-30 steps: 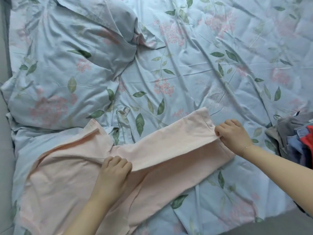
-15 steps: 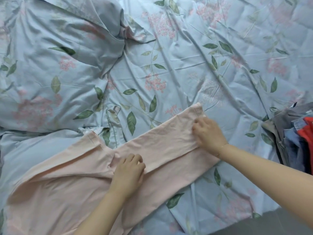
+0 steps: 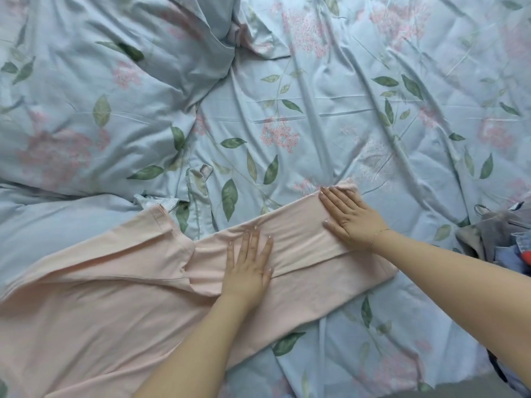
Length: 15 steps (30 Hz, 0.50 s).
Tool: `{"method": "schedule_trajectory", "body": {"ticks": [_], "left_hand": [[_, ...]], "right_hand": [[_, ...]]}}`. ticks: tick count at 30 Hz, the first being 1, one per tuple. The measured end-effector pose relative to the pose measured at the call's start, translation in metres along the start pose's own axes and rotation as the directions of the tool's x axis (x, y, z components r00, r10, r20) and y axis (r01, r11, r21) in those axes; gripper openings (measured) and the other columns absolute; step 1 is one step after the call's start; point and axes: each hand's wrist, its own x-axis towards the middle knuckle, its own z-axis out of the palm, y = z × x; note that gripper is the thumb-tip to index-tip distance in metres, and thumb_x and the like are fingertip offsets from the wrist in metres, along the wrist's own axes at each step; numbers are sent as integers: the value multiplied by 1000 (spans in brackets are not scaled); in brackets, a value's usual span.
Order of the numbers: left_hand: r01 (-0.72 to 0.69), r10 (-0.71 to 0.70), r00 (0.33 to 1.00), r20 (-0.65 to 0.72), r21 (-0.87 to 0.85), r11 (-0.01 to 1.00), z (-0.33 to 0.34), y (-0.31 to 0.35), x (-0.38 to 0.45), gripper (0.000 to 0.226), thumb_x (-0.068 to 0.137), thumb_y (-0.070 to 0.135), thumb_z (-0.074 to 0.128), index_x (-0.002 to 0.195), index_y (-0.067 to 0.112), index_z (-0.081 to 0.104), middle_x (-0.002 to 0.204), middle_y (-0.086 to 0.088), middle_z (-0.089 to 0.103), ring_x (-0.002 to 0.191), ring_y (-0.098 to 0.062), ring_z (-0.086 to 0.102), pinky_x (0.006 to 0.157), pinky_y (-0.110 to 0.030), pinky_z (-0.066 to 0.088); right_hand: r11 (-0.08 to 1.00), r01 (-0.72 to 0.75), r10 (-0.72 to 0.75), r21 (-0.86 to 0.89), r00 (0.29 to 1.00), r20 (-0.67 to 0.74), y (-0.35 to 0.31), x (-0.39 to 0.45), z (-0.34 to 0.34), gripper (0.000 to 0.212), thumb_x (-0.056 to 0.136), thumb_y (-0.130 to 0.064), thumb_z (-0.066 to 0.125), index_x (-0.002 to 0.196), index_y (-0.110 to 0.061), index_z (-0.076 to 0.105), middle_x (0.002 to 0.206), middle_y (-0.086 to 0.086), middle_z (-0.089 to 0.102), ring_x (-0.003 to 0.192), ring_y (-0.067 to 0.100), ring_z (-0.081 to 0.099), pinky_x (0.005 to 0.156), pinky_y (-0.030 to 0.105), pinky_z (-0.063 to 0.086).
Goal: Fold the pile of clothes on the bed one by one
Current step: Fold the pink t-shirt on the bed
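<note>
A pale pink garment (image 3: 94, 305) lies spread across the near part of the bed, its right end folded over into a long doubled band. My left hand (image 3: 249, 262) lies flat with straight fingers on the middle of that band. Flat on the band's far right end rests my right hand (image 3: 352, 218), fingers spread and pointing up-left. A pile of other clothes (image 3: 501, 239), grey, blue and red, sits at the right edge, partly cut off by the frame.
The bed is covered by a light blue floral sheet (image 3: 330, 104), creased throughout. A pillow (image 3: 94, 110) in matching fabric bulges at the upper left. The bed's near edge shows at the bottom right.
Both hands have gone from curled, gripping the pink fabric's folded edge, to flat with straight fingers pressing on it. The right hand moved left along the band.
</note>
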Motion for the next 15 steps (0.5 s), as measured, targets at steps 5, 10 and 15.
{"method": "schedule_trajectory", "body": {"ticks": [5,10,15], "left_hand": [[47,-111,989,-100,-497,866,-72,-15,-36,37,96,18,49,132,26,54,142,9,48,129,-13,47,100,-30,41],[0,-295,800,-522,-493,870,-118,-85,-110,28,82,5,57,105,17,67,103,5,64,100,-14,56,87,-28,42],[268,-512,621,-594,-452,851,-124,-190,-177,45,68,-11,70,110,7,66,103,-16,62,100,-37,55,91,-38,37]], "right_hand": [[938,-113,164,328,978,-131,-77,-2,-24,65,80,-22,31,140,0,44,148,21,38,136,38,38,112,49,31],[859,172,-40,481,961,-273,-200,21,-74,49,82,-7,61,130,-5,55,135,15,52,124,32,50,104,43,42],[884,391,-313,256,903,-295,-306,68,-102,59,76,-14,68,133,-13,51,142,10,46,129,32,43,97,43,39]]}}
